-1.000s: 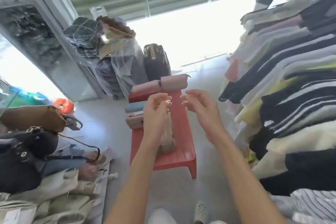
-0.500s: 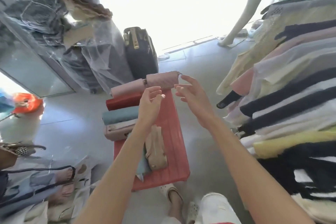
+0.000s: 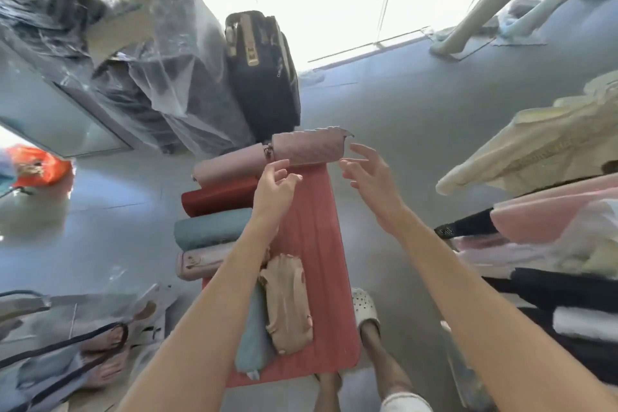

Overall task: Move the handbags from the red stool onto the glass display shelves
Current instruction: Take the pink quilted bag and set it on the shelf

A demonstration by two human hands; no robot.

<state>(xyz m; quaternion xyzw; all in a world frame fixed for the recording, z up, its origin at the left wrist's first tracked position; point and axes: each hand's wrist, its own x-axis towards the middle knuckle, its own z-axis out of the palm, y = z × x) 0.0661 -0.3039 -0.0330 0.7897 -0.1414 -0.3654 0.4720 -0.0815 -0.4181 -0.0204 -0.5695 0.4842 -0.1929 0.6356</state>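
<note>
Both hands hover apart with loose, empty fingers, the left hand (image 3: 276, 182) and right hand (image 3: 369, 174) flanking the quilted mauve handbag (image 3: 307, 147) lying across the far end of the long red plastic stool (image 3: 314, 244). Best to grip both ends evenly and lift straight up, clear of the smooth pink handbag (image 3: 230, 164) touching it.

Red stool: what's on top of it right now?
On the red stool: a quilted pink bag at the far end, a tan bag and a teal bag near. The left forearm hides part of the surface. Left hand and right hand hold nothing.
</note>
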